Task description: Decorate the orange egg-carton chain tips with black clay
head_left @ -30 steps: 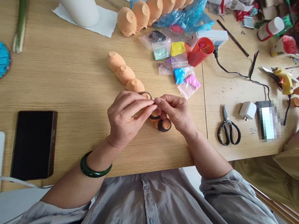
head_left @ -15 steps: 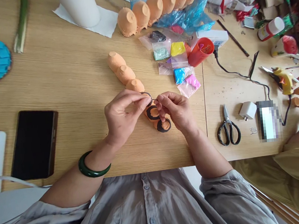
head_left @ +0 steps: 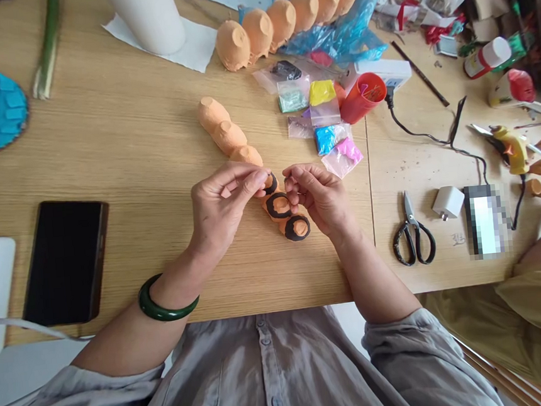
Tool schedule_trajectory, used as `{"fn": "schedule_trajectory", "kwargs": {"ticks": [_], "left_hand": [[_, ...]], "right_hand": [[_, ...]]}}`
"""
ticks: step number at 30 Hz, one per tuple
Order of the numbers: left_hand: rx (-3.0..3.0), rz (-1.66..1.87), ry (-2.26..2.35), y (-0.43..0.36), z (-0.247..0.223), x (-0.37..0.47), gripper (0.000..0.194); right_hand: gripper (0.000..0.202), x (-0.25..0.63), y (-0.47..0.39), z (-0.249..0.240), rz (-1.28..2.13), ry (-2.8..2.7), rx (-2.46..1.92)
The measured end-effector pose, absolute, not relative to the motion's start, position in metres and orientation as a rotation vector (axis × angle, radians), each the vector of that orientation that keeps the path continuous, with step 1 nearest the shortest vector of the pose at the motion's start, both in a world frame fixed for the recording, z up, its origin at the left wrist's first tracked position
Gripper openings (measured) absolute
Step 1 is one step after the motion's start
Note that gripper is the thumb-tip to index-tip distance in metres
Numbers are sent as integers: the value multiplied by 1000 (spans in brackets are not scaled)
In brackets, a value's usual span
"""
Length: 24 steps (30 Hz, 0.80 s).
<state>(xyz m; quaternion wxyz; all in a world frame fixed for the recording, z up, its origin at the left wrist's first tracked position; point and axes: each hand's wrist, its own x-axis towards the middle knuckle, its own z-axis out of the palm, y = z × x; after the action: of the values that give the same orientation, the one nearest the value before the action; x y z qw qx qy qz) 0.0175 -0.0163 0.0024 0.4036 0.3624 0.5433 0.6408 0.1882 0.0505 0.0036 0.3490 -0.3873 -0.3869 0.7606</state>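
A row of orange, clay-covered bumps like an egg-carton strip (head_left: 229, 137) lies slantwise on the table. Dark rings, seemingly of clay (head_left: 291, 231), circle the bumps at its near end. Above the strip, my left hand (head_left: 221, 207) is closed in a pinch, thumb against forefinger. My right hand (head_left: 320, 198) pinches too, a short gap to the right, with its other fingers curled close to the ringed bumps. Whatever sits between the fingertips of either hand is too small to make out.
A second orange strip (head_left: 283, 23) lies at the back on blue plastic. Bags of coloured clay (head_left: 325, 140), a red cup (head_left: 364, 97), scissors (head_left: 411, 228) and a glue gun (head_left: 512, 147) are on the right. A phone (head_left: 66, 262) lies left. Another person's arm shows at far right.
My hands have drawn apart; the fingertips nearly met before and a gap now lies between them. More of the dark ring beneath shows. The orange strip keeps its place on the table.
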Motion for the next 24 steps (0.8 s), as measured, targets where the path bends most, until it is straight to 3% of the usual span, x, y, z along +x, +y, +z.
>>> {"fn": "schedule_trajectory", "kwargs": {"ticks": [11,20,24], "left_hand": [[1030,1388,1184,-22,13,19,27],[979,1406,1208,-24,8,16,26],[992,1399,1225,-25,10,16,25]], "right_hand": [[47,186,43,1,1873,-1119,-1003],[32,185,39,10,1774,-1254,-948],[40,185,39,11,1770,-1249,-991]]}}
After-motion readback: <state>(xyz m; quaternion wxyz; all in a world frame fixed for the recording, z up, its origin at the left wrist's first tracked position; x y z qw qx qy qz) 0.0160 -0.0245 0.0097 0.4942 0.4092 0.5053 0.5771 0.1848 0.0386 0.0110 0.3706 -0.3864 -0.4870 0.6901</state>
